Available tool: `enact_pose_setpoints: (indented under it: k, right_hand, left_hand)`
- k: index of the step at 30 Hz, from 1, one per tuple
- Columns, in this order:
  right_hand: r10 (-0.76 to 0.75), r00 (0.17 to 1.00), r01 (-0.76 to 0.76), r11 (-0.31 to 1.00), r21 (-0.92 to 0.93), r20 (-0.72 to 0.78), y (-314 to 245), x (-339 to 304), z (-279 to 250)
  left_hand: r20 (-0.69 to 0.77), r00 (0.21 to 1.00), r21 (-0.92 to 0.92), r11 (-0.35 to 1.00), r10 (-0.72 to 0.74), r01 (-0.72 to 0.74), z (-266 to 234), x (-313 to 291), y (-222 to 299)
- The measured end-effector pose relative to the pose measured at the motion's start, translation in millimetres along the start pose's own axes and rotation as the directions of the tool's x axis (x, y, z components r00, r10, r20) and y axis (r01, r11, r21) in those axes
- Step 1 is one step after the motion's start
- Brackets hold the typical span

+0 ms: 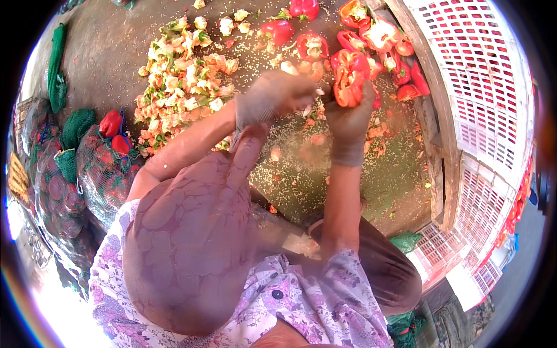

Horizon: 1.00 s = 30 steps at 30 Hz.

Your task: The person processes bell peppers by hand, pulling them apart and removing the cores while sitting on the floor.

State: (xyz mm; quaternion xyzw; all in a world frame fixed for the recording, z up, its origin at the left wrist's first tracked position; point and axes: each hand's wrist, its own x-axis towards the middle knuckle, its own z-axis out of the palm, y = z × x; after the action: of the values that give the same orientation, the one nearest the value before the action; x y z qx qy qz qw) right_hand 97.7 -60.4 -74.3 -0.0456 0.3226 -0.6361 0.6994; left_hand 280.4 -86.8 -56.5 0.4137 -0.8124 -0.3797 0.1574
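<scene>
Coring, it seems, an opened red pepper over the seed-strewn surface; right hand clamped on its near end; left hand beside it, curled, can't tell on what; best hold pepper steady, pull gently.

Net bags lie at your left, pepper cores right of them, peppers farther right, then a beam, with crates right of it.
</scene>
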Motion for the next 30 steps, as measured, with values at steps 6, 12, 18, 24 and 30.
enact_pose_setpoints:
  k: [6, 12, 18, 24, 30]
  right_hand:
    - [0.125, 0.991, -0.126, 0.992, 0.008, 0.036, 15, -4, 5]
    - [0.095, 0.983, -0.043, 0.953, -0.301, 0.160, 19, -12, -9]
    - [0.024, 0.966, 0.177, 0.664, -0.726, 0.257, 2, -9, -20]
    - [-0.435, 0.891, 0.316, 0.385, -0.867, 0.131, -27, -17, 47]
    - [-0.129, 0.697, 0.629, -0.362, -0.688, 0.706, 17, 1, 12]
  left_hand:
    - [-0.167, 0.971, -0.304, 0.946, -0.171, 0.114, -7, 18, 15]
    - [0.240, 0.954, -0.801, 0.520, -0.176, 0.298, -8, 22, 27]
    - [0.378, 0.925, -0.864, 0.342, -0.043, 0.369, 2, 21, 11]
    - [0.241, 0.934, -0.817, 0.465, -0.264, 0.342, 11, -5, -28]
    - [0.171, 0.983, -0.949, -0.256, 0.070, 0.183, 21, 12, -44]
